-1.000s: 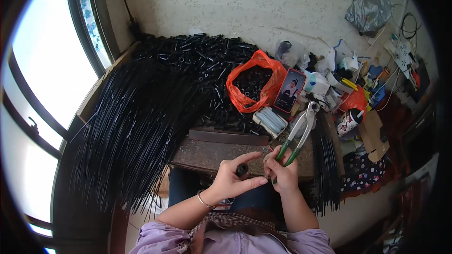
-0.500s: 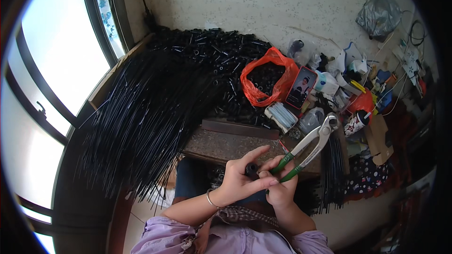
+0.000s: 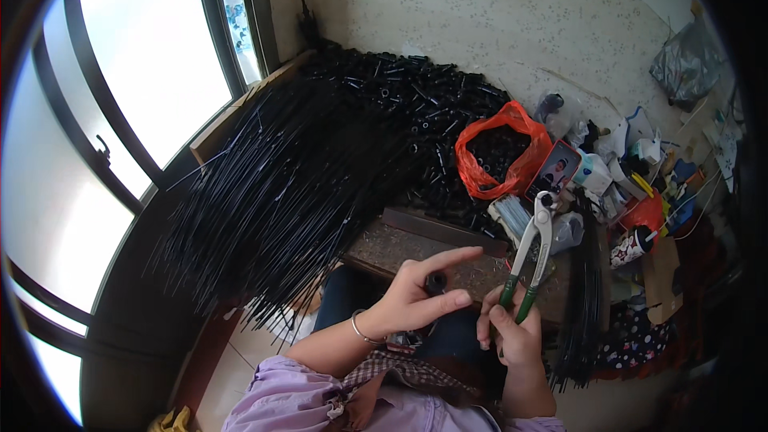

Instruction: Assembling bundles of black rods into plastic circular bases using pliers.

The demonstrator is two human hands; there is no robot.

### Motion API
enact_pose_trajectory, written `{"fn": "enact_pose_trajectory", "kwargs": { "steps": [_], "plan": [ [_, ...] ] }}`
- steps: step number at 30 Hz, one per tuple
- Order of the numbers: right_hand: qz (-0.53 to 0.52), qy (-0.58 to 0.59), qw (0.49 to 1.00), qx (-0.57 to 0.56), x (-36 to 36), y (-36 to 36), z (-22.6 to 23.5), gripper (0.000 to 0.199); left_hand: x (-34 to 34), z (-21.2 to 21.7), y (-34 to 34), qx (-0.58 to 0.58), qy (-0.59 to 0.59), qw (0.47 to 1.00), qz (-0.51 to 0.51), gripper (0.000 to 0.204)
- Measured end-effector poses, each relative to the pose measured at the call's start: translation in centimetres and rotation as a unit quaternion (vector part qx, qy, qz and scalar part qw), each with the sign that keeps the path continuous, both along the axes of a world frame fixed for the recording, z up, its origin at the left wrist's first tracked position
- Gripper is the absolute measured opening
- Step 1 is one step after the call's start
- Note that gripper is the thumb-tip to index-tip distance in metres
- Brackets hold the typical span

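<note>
The head camera, a wide fisheye, looks down from the wearer's head — the workbench [image 3: 372, 245] near below, the wall [image 3: 448, 24] farther beyond. Its left rim curves the window [image 3: 152, 48].

Bright windows [image 3: 152, 48] at left flank a pale speckled wall [image 3: 408, 20] and tiled floor [image 3: 230, 372].

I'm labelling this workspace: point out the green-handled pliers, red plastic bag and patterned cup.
Green-handled pliers [image 3: 542, 254]: head view, on the right-hand metal arm.
Red plastic bag [image 3: 536, 148]: head view, on its right wall.
Patterned cup [image 3: 626, 252]: head view, on its body below the dark lid.
</note>
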State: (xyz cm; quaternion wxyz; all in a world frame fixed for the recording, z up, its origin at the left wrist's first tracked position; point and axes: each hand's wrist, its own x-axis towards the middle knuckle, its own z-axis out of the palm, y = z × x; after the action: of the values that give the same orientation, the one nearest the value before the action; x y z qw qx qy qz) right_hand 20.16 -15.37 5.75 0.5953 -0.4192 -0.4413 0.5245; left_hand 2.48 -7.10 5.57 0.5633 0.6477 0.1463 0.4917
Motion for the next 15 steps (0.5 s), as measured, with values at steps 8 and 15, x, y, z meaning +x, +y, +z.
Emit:
{"fn": "enact_pose_trajectory", "kwargs": {
  "steps": [8,15],
  "plan": [
    [0.257,-0.238,0.920,-0.175,0.5,-2.6,-1.0,0.034,-0.8,-0.5,1.9,0.019,0.021,0.998,0.052,0.048],
    [0.353,0.003,0.897,-0.265,2.3,-2.4,0.5,0.053,-0.4,-0.2,0.6,0.025,0.049,0.994,0.097,0.034]
  ]
}}
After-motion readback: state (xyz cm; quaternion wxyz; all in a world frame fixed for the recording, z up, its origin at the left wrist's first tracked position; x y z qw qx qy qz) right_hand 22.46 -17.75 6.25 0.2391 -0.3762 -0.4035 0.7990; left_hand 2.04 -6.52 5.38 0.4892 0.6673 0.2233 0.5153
